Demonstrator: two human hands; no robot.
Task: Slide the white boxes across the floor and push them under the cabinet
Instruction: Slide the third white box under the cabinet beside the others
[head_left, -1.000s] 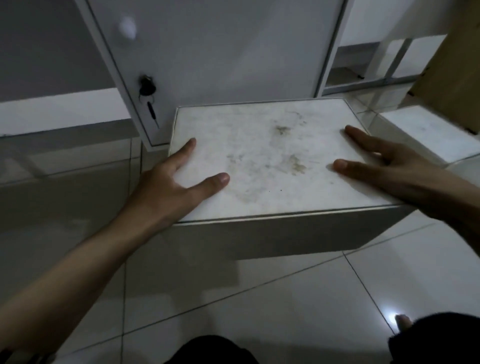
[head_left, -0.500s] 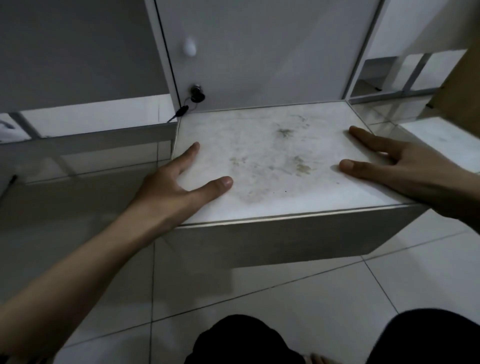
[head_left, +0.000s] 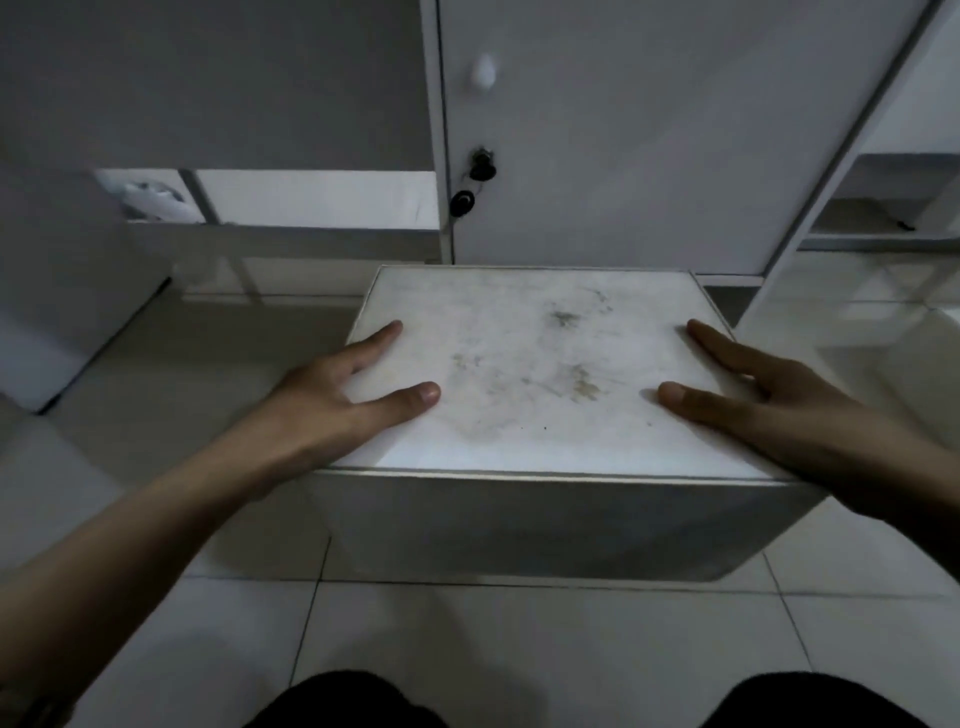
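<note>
A white box with a stained, scuffed top stands on the tiled floor straight ahead, its far edge close to the cabinet door. My left hand holds its left top edge, thumb flat on the lid and fingers down the side. My right hand mirrors this on the right edge, thumb on the lid and fingers along the side. The white cabinet has a small round knob and a lock with a hanging key.
A low gap under a shelf opens to the left of the cabinet door. Another white box stands at the far left. An open shelf frame is at the right. My dark-clothed knees are at the bottom edge.
The view has swung so the box now sits square before the cabinet door, a little farther from me. Both hands keep the same hold on its edges.
</note>
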